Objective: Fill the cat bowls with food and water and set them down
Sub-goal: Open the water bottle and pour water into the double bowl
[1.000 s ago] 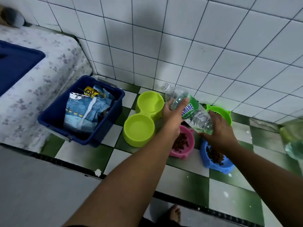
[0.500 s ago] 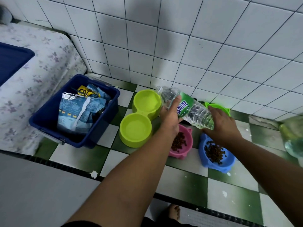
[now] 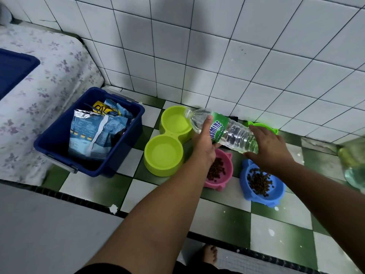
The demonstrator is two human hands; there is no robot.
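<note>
Bottle (image 3: 235,135) is off the floor, held in both hands and lying nearly flat. Its neck points left and slightly down, with the mouth over the far cup of the lime double bowl (image 3: 158,171).

- Left hand (image 3: 205,143): grips the bottle at the shoulder, on the left edge of the green label. Thumb lies along the top, fingers wrapped underneath.
- Right hand (image 3: 270,147): holds the base end. Fingers (image 3: 256,128) are spread over the top, thumb under it.
- Can't make out a stream at the mouth. The far cup looks wet, but I can't tell the level.

The double bowl sits on the checkered floor (image 3: 223,218) near the tiled wall (image 3: 217,56), just right of the blue bin (image 3: 59,123). The bin holds opened pet food bags (image 3: 94,131).

Pink bowl (image 3: 230,165) has kibble (image 3: 217,171) in it. It sits under the left wrist, just right of the double bowl's near cup. Blue bowl (image 3: 276,196), also with kibble, is just right of the pink one, below the right hand. Green bowl (image 3: 264,125) is against the wall, mostly hidden behind the bottle and right hand, so I can't see its contents.

Floral mattress (image 3: 49,76) is on the left, with a dark blue lid (image 3: 13,70) on top. A bare foot (image 3: 210,254) shows at the bottom edge.
</note>
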